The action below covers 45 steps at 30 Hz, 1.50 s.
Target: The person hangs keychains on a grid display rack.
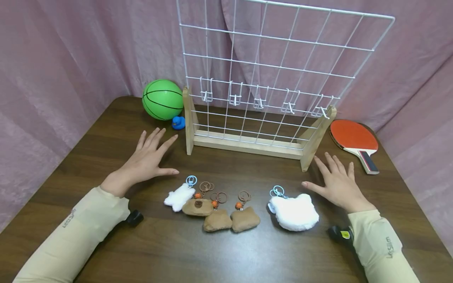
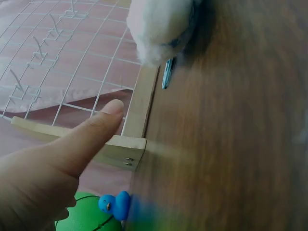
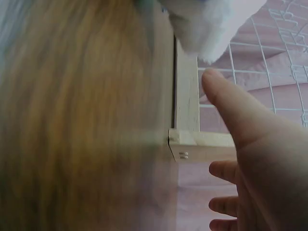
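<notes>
Five plush keychains lie on the surface (image 1: 276, 259), all in front of the wire rack (image 1: 244, 146). Before its left half I see the small white plush (image 1: 178, 197) and three brown ones: the left brown plush (image 1: 199, 208), the middle brown plush (image 1: 218, 221) and the right brown plush (image 1: 245, 220). Before its right half is the big white plush (image 1: 296, 212). Both hands are released, with fingers spread and nothing grasped: the left hand (image 1: 146, 159) in front of the rack's left foot, the right hand (image 1: 339, 185) in front of the right foot.

I judge that crowding is the main risk. The left four sit so close that lifting one could drag its neighbour, and the brown rings (image 1: 207, 186) near each other could catch together. I would also be careful with the right hand, because its fingertips are near the rack's right foot; a quick sideways move might knock the frame. The thin hooks (image 1: 259, 103) stick out from the rack's mesh, so a careless reach could perhaps snag there.
</notes>
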Available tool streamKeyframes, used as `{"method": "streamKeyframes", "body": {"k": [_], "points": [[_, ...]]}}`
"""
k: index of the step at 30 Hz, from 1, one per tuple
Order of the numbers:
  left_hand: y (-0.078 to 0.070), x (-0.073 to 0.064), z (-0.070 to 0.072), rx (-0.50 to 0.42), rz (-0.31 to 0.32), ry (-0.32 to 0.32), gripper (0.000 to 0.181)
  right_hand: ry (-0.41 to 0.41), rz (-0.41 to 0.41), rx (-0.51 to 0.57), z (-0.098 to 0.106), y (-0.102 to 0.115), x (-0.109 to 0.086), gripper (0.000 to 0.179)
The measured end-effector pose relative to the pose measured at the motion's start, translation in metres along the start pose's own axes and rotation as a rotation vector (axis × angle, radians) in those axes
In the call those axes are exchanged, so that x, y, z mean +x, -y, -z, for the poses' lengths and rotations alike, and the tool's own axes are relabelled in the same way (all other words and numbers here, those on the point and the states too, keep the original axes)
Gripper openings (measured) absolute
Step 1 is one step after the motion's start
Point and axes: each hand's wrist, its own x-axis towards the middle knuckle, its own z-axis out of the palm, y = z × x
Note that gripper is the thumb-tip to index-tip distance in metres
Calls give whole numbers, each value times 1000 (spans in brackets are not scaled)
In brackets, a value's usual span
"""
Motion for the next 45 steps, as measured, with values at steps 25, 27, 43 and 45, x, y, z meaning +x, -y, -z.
{"method": "streamKeyframes", "body": {"k": [25,27,43,45], "points": [[-8,7,18,-106,-41,-142,99,7,18,41,22,6,-7,95],[-9,8,19,-144,-29,-149,99,0,32,50,25,8,-9,94],[-8,24,16,-484,-23,-269,89,-4,99,110,54,27,-22,81],[-9,28,15,-540,-21,-274,87,-8,104,116,55,31,-23,80]]}}
